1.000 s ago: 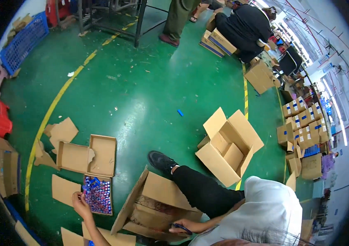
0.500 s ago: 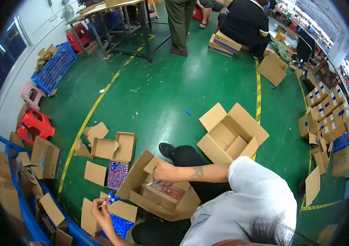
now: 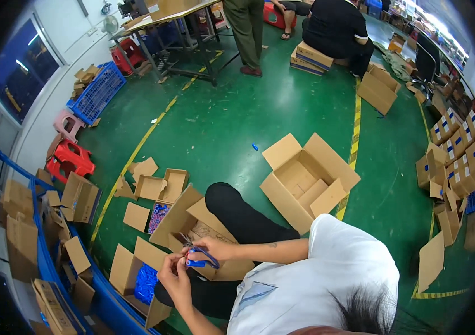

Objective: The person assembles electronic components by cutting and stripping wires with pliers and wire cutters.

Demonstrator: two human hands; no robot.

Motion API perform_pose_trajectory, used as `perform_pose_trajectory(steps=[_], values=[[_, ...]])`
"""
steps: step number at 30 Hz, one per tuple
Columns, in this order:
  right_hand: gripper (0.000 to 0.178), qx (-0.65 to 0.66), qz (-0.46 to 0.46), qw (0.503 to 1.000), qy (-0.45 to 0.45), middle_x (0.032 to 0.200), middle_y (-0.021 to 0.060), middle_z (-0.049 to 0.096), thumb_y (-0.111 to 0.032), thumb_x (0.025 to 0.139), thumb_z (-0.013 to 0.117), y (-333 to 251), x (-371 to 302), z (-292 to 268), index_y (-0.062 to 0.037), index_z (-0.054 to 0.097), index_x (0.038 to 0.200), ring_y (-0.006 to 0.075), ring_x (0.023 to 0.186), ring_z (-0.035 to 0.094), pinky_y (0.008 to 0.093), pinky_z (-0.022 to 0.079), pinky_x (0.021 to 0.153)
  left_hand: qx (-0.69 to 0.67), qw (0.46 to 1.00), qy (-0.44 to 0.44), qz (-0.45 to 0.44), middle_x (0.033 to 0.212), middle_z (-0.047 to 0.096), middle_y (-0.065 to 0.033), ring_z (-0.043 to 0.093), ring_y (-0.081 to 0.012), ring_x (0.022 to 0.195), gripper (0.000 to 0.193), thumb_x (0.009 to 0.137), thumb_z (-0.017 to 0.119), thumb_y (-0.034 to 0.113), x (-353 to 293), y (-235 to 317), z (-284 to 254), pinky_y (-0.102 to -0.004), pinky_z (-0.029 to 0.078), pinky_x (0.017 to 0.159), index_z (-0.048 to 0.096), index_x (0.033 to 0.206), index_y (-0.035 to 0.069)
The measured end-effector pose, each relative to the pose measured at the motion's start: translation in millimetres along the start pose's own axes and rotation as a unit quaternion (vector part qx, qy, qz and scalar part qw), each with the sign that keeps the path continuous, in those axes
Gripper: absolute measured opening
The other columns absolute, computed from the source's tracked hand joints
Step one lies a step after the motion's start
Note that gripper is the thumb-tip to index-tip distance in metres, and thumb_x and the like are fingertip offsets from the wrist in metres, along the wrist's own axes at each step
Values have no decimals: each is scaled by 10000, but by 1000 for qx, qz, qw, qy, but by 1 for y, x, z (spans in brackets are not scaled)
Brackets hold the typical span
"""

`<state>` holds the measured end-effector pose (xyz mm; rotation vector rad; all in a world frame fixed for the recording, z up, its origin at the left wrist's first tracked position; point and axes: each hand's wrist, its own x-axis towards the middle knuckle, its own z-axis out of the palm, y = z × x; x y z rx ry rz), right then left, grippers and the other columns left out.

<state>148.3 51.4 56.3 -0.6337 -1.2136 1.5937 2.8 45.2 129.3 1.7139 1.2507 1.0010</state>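
Observation:
My two hands meet above the open carton (image 3: 170,223) at my lap. My right hand (image 3: 214,249) is closed on a pair of scissors (image 3: 210,259) with blue handles, its blades pointing up and left. Pinched in my left hand (image 3: 175,274) are small blue cylindrical pieces (image 3: 195,261), close beside the scissors. Whether the blades touch them I cannot tell. To the left, a carton (image 3: 123,268) holds a heap of blue pieces (image 3: 146,282). Beyond it, a smaller box of pink and blue pieces (image 3: 158,216) is partly covered by the lap carton's flap.
An open carton (image 3: 299,173) stands ahead on the green floor, near one stray blue piece (image 3: 255,147). A blue-framed cart (image 3: 42,268) with cardboard is at left, near a red stool (image 3: 70,159). Stacked cartons (image 3: 461,148) line the right. Other people are at the far side.
My right hand has come out of the lap carton with the scissors. My left hand has moved right with the blue pieces, and both hands are now together. My knee has risen.

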Motion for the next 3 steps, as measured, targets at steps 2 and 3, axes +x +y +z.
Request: perform_pose_trajectory(steps=[2, 3], values=[[419, 3, 59, 998, 15, 982, 53, 607, -344, 820, 616, -3, -20, 0, -14, 576, 1075, 101, 894, 540, 249, 435, 796, 54, 998, 23, 6, 693, 587, -56, 534, -71, 629, 28, 805, 541, -24, -14, -1, 9, -207, 440, 565, 545, 823, -45], [419, 1, 60, 998, 12, 982, 53, 607, -344, 820, 616, -4, -26, -1, -14, 576, 1075, 101, 894, 540, 249, 435, 796, 52, 998, 26, 6, 693, 587, -56, 534, -71, 629, 28, 805, 541, -24, -19, 0, 13, -207, 440, 565, 545, 823, -45]])
